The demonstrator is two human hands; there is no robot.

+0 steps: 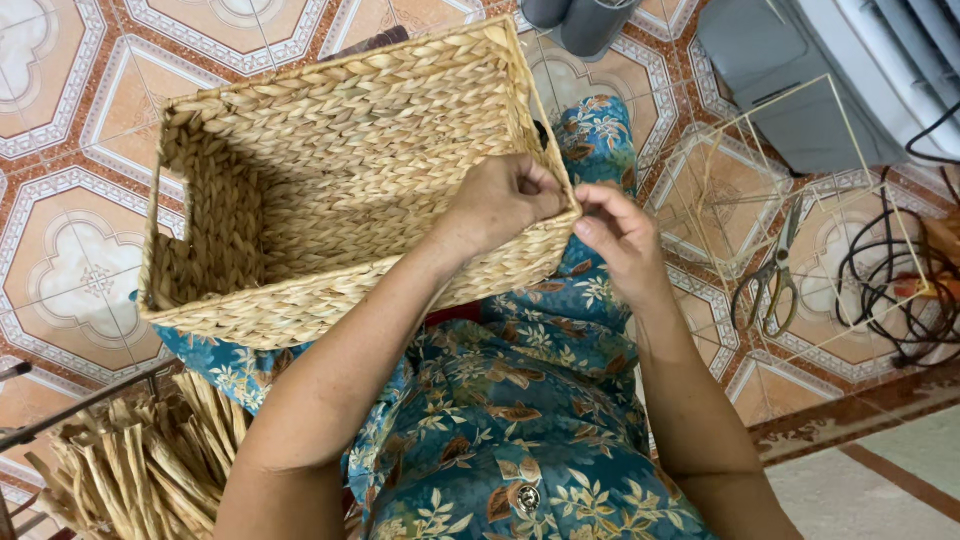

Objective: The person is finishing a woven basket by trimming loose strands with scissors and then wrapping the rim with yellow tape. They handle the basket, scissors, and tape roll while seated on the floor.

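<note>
— While we look down from the head camera, where do our fingers sit?

— Both hands meet at one corner of the woven basket (330, 170), which rests tipped on our lap with its open mouth facing up toward us. Our left hand (500, 205) curls over the rim, fingers bent tight and pinching the braided edge at that corner. Our right hand (620, 235) is just beside it, thumb and forefinger nearly closed on the same rim; whether a strand lies between them, we cannot tell.

— And around our fingers?

— Below our wrists spreads the blue floral dress (520, 400). Beyond our right fingertips, out on the tiled floor (70, 280), a thin wire frame (800, 200) stands, with scissors (772, 280) lying inside it, well apart from the hand. Farther that way lie dark cables (890, 290). Well below our left forearm, a bundle of dried straw strips (140, 470) lies near a dark metal rod (80, 405).
</note>
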